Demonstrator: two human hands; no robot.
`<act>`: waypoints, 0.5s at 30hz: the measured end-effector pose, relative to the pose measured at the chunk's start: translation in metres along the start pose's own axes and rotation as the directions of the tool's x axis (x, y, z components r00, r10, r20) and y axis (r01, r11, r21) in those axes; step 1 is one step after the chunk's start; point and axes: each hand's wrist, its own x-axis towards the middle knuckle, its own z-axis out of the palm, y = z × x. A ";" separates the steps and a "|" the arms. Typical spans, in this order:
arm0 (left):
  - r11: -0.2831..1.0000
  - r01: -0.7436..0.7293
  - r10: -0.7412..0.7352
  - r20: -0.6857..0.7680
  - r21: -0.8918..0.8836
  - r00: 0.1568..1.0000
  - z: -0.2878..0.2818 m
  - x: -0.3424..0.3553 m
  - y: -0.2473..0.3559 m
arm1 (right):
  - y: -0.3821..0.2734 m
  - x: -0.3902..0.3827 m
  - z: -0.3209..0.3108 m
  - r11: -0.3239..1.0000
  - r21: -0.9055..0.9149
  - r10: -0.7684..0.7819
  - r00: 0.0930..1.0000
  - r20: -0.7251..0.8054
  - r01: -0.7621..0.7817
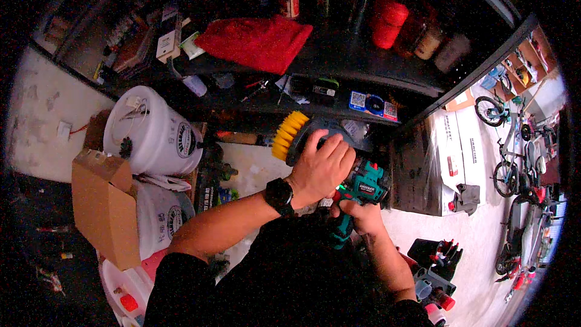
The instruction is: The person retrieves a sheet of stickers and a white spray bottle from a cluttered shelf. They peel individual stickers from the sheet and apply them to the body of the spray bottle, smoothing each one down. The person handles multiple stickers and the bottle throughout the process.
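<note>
Hands fit a yellow brush onto the green drill: left hand closed around the brush head, right hand clenched on the drill's grip; tightening looks next.

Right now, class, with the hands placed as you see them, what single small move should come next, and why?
Probably a firm twist or push of the yellow brush head by the left hand, to seat it. That hand wraps the brush's dark hub at the nose of the teal drill, while the right hand grips the handle below, steadying it.
</note>
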 end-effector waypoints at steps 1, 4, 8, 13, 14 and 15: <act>1.000 0.006 -0.006 -0.001 -0.006 1.000 0.002 -0.001 0.000 | -0.001 0.000 0.001 0.999 0.044 0.005 1.000 -0.005 -0.005; 0.999 0.016 -0.014 0.029 -0.041 0.999 0.001 -0.002 -0.002 | 0.002 -0.001 -0.004 0.997 -0.082 0.004 1.000 0.012 -0.003; 0.992 -0.043 0.055 0.098 -0.114 0.994 -0.017 -0.008 -0.004 | -0.004 -0.004 -0.004 0.998 -0.017 0.052 0.997 -0.051 -0.053; 0.844 0.154 -0.235 -0.095 -0.514 0.967 -0.043 -0.038 -0.048 | 0.007 -0.012 -0.031 0.994 -0.067 0.071 0.984 -0.161 -0.083; 0.702 0.267 -0.421 -0.083 -0.660 0.903 -0.040 -0.040 -0.058 | 0.010 -0.015 -0.035 0.997 -0.029 0.069 0.984 -0.167 -0.075; 0.525 0.347 -0.592 -0.041 -0.777 0.805 -0.033 -0.043 -0.068 | 0.013 -0.016 -0.035 0.998 0.009 0.066 0.984 -0.163 -0.066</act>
